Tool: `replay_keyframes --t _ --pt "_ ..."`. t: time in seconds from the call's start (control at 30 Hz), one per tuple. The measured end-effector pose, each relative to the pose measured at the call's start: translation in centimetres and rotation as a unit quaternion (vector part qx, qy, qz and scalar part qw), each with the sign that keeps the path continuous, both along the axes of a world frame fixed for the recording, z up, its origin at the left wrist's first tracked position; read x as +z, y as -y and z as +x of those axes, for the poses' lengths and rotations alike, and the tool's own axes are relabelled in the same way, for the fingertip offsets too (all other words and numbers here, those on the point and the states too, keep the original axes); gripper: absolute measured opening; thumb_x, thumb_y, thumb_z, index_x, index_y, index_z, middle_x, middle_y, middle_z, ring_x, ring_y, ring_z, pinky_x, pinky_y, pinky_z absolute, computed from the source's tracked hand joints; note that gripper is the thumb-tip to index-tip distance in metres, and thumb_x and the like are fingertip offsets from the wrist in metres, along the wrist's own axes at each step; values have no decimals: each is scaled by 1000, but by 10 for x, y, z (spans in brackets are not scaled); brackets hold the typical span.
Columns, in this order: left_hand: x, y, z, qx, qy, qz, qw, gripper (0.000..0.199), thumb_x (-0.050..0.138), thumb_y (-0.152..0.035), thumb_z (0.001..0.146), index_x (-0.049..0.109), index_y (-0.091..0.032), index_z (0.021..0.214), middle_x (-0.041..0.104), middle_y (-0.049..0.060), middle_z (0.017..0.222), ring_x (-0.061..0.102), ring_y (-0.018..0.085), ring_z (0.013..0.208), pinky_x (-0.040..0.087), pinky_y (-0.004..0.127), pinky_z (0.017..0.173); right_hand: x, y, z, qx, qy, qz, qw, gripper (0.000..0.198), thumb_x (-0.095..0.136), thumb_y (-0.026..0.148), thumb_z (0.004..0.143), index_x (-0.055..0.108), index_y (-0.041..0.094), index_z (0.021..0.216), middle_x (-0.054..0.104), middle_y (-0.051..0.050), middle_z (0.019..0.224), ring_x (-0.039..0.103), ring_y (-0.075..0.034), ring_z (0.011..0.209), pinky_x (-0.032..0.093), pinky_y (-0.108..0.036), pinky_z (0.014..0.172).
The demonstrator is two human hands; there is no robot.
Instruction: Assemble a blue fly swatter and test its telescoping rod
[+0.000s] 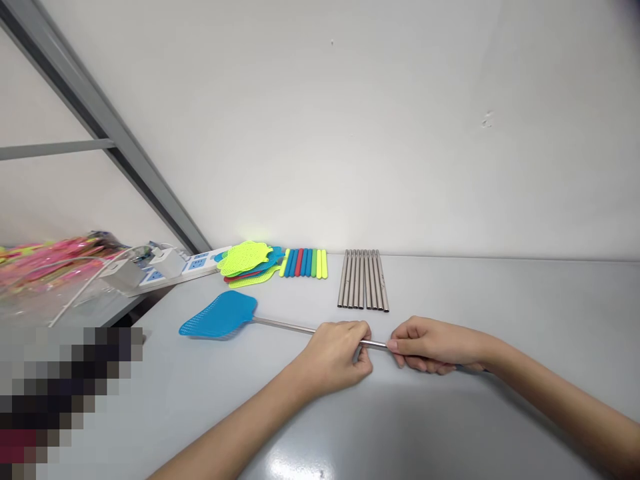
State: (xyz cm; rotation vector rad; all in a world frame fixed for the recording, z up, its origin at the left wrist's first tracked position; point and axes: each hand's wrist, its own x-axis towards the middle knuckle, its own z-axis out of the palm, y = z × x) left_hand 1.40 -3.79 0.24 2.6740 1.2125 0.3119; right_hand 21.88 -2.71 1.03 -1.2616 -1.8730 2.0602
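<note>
A fly swatter with a blue mesh head (220,315) and a thin metal rod (285,325) lies across the front of the table, head to the left. My left hand (340,353) is closed around the middle of the rod. Farther right, my right hand (427,345) grips the same swatter near its other end, thumb on the metal. A bit of dark blue handle (473,368) shows beneath my right wrist; the rest is covered by the hand. A short stretch of bare rod is visible between the two hands.
Behind the hands lies a row of metal tubes (363,280). Left of it are several coloured handles (303,263) and a pile of swatter heads (247,260). A power strip (193,267) with plugs runs along the left edge, beside plastic-wrapped items (55,267). A white wall (400,133) stands behind.
</note>
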Motion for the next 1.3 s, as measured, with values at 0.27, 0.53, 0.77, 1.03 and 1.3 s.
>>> replay_keyframes --t 0.27,0.53,0.77,1.03,1.3 --pt "1 1 2 -6 -48 28 998 6 39 -15 66 40 -19 70 53 -2 67 49 13 58 30 23 51 0 0 0 2 5 7 1000 36 45 50 77 52 15 69 40 5 51 28 -4 39 19 -16 33" --pt "0 0 -2 -26 -57 23 998 5 41 -16 68 40 -19 71 52 -3 68 48 12 58 31 23 52 -1 0 -1 3 -3 4 1000 37 46 50 76 52 14 69 40 4 52 28 -4 39 19 -16 32" --pt "1 -1 -3 -41 -39 27 998 5 40 -15 70 39 -19 69 49 -4 65 47 11 57 29 23 51 -1 0 0 6 -5 3 1000 37 45 50 77 52 15 70 39 5 52 27 -4 40 19 -16 32" --pt "0 -1 -2 -30 -44 24 998 5 41 -14 70 40 -19 68 49 -3 64 48 12 58 28 24 50 1 0 -1 2 -1 -4 1000 37 47 51 76 53 14 70 39 5 52 27 -4 40 19 -17 33" --pt "0 -3 -4 -60 -30 26 997 7 39 -14 74 39 -19 69 49 -4 66 47 11 61 30 22 53 0 -1 0 3 -7 -10 1000 38 47 52 75 53 14 71 39 5 52 27 -4 40 18 -17 32"
